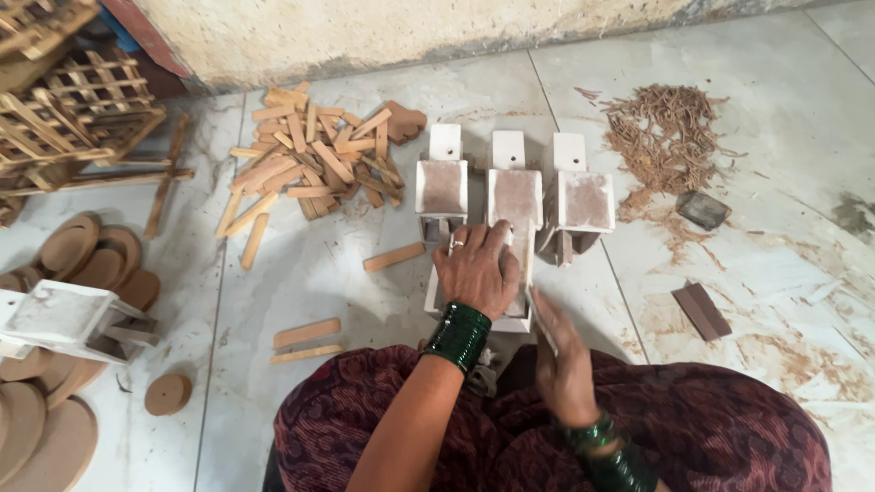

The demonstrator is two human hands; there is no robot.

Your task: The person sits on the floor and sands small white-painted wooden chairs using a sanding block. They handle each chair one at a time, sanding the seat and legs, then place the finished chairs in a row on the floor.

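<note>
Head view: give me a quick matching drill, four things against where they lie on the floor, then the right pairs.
Things:
1. pile of wooden sticks
2. heap of wood shavings
3. round wooden discs
4. white wooden piece

Places:
A. far right, near the wall
B. under the left hand, with the right hand at its near edge
C. far left, stacked beside a white stool-like piece
D. far side, left of the three white blocks

Pairs: 1-D, 2-A, 3-C, 4-B

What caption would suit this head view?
Left hand pressing down a white wooden piece while the right hand works its edge, beside scattered wooden slats.
</note>
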